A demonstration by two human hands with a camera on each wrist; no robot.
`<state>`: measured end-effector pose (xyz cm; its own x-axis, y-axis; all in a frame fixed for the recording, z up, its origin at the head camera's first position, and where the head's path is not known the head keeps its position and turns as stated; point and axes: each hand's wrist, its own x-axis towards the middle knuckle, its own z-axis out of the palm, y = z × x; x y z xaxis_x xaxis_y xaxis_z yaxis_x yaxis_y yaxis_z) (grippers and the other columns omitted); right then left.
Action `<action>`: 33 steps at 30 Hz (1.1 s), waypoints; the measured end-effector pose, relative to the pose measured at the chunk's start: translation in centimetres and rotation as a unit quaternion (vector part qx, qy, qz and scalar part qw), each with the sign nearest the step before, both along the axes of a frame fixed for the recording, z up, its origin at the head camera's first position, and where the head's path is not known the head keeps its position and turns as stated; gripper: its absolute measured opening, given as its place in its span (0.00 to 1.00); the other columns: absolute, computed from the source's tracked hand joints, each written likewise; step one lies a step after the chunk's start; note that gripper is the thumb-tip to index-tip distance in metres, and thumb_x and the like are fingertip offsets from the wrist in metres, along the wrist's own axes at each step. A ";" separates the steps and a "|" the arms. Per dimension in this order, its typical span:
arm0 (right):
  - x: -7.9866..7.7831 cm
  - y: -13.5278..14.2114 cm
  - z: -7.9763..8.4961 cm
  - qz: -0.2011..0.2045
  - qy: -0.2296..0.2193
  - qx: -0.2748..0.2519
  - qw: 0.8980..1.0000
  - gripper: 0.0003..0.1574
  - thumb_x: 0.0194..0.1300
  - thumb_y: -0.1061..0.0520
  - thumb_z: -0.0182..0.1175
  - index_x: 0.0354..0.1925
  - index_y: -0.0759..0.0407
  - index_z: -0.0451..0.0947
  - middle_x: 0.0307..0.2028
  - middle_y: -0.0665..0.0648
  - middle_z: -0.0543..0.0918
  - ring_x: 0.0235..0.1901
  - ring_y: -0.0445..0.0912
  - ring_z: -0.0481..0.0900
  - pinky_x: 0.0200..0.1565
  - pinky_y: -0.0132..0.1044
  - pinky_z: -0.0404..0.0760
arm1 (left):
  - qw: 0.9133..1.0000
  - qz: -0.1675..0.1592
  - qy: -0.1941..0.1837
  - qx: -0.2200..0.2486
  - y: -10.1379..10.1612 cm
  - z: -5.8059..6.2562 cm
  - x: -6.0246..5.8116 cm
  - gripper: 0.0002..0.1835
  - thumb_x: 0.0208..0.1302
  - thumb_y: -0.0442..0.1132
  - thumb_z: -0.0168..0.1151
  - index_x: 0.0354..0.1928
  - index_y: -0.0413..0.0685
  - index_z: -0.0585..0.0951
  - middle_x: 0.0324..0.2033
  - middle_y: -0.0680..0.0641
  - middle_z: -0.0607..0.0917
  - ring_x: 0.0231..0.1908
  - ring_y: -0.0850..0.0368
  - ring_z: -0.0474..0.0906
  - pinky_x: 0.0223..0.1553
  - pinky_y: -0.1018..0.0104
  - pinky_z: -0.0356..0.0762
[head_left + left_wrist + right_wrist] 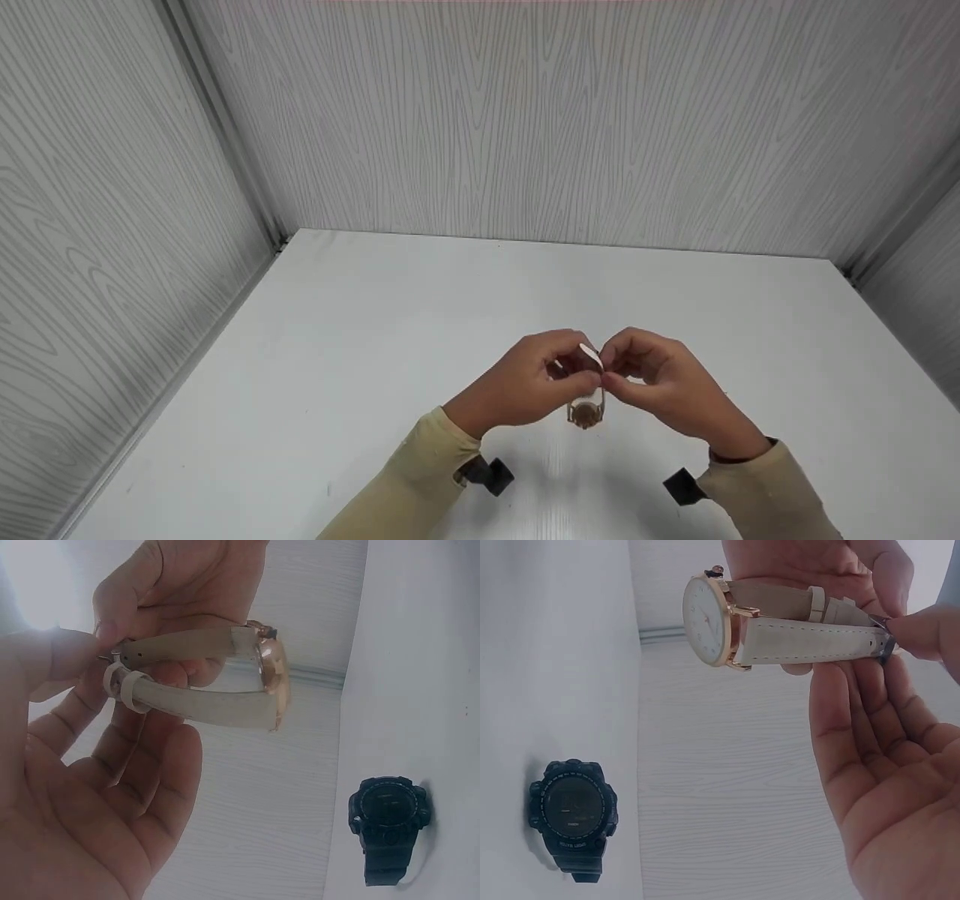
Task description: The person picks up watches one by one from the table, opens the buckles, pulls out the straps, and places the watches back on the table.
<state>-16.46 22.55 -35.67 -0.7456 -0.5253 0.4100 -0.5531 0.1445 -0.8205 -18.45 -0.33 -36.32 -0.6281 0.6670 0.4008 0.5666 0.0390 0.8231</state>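
A wristwatch with a pale strap (210, 706), a rose-gold case and a white dial (706, 621) is held up off the table. Its two strap ends meet in a loop, joined near the buckle (881, 624). My left hand (529, 382) pinches the strap by the buckle end. From the other side my right hand (667, 382) pinches the same end, thumb and forefinger close to the left fingertips. The watch case (585, 414) hangs toward me below the fingers. Fingers hide part of the buckle.
A black digital sports watch (574, 806) lies on the white table (375, 315) in both wrist views; I do not see it in the head view. Grey wood-grain panels (487, 112) stand at the back and sides. A small black block (495, 476) sits at each wrist.
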 end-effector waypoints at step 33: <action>0.1 0.2 0.3 -0.055 -0.009 0.005 0.998 0.07 0.73 0.65 0.63 0.48 0.60 0.82 0.43 0.56 0.85 0.43 0.47 0.84 0.49 0.34 0.82 | 0.992 0.123 0.015 -0.014 0.6 0.7 0.8 0.07 0.70 0.42 0.68 0.43 0.48 0.88 0.33 0.59 0.89 0.32 0.71 0.84 0.38 0.69 0.85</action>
<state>-16.40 22.74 -35.34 -0.8067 -0.4434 0.3906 -0.5180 0.2126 -0.8285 -17.65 0.28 -35.59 -0.7608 0.5065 0.4059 0.5619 0.2010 0.8024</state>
